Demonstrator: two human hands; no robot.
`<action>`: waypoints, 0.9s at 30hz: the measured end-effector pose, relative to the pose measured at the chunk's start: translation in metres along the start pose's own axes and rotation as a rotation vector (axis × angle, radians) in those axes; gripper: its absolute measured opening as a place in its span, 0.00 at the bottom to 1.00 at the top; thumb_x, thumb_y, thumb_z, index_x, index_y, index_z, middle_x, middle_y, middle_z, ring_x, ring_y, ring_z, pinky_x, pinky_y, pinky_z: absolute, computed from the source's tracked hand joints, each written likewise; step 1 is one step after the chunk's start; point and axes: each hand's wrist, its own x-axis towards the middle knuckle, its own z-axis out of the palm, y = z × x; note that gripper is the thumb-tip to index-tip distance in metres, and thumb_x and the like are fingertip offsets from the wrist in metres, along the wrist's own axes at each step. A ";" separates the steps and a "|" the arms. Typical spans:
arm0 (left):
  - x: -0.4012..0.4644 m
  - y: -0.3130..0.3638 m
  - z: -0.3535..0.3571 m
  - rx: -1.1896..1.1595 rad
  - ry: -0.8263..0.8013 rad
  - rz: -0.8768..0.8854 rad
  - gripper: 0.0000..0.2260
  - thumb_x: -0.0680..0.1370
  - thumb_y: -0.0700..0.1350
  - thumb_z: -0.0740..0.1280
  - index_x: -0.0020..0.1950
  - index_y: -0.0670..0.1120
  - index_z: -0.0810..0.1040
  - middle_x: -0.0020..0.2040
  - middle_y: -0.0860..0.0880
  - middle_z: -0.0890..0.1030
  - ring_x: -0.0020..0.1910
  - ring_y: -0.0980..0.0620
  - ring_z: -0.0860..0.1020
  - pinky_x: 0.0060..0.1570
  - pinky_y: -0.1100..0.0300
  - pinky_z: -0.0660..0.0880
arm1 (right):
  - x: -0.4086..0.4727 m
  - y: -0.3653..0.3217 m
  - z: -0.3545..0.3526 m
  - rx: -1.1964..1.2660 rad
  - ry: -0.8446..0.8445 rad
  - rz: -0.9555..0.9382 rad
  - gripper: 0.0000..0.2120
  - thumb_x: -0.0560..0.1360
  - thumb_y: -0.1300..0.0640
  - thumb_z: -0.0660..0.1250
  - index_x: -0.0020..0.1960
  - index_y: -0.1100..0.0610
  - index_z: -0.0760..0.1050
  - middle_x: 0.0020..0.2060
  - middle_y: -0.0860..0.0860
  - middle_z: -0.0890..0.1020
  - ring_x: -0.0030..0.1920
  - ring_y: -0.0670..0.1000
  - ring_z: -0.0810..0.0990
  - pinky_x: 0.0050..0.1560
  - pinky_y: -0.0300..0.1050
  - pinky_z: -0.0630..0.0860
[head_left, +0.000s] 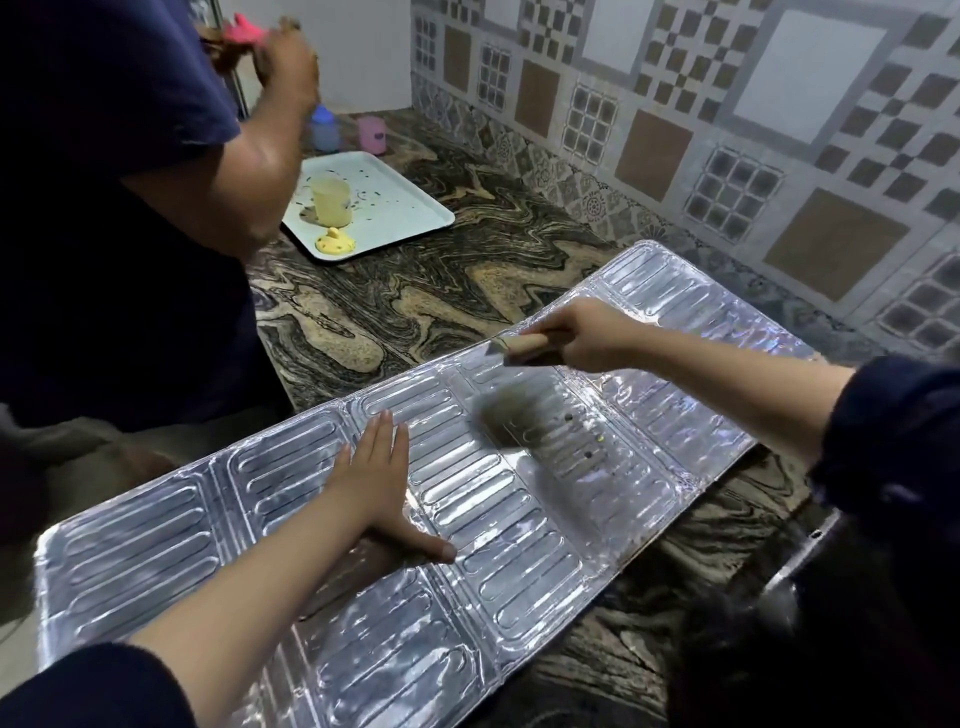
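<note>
A long embossed foil panel (156, 530) lies folded out across the patterned stone counter (415, 291). My left hand (376, 483) presses flat on the middle of it, fingers straight and thumb spread. My right hand (587, 332) grips the wooden handle of a brush (524, 345). The brush's bristles (511, 415) are blurred over the foil, just right of my left hand. A few small dark and yellow specks (589, 447) lie on the foil beside the bristles.
Another person in a dark shirt (104, 208) stands at the left, holding something pink (247, 28) up high. A white tray (405, 208) with a yellow cup (330, 200) and lid sits behind. Blue (324, 130) and pink (371, 134) bottles stand by the tiled wall (727, 130).
</note>
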 end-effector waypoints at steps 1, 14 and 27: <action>-0.002 0.000 0.000 0.002 -0.003 -0.003 0.72 0.52 0.80 0.64 0.74 0.41 0.27 0.71 0.42 0.23 0.73 0.42 0.27 0.72 0.41 0.37 | 0.009 -0.004 0.008 0.013 0.062 -0.033 0.26 0.70 0.70 0.63 0.65 0.51 0.76 0.55 0.53 0.82 0.48 0.51 0.77 0.42 0.40 0.73; 0.003 0.021 -0.026 0.074 -0.150 -0.136 0.71 0.55 0.74 0.71 0.73 0.39 0.27 0.71 0.37 0.24 0.72 0.37 0.28 0.71 0.39 0.35 | 0.067 -0.030 0.066 -0.627 -0.136 -0.191 0.20 0.67 0.61 0.66 0.59 0.54 0.75 0.54 0.55 0.80 0.57 0.58 0.77 0.57 0.48 0.71; 0.036 0.049 -0.028 -0.117 -0.091 -0.038 0.74 0.52 0.77 0.70 0.71 0.40 0.23 0.68 0.42 0.19 0.68 0.42 0.21 0.70 0.36 0.33 | 0.081 -0.010 0.084 -0.490 -0.222 -0.206 0.32 0.71 0.64 0.63 0.74 0.65 0.57 0.72 0.61 0.63 0.72 0.60 0.63 0.70 0.50 0.63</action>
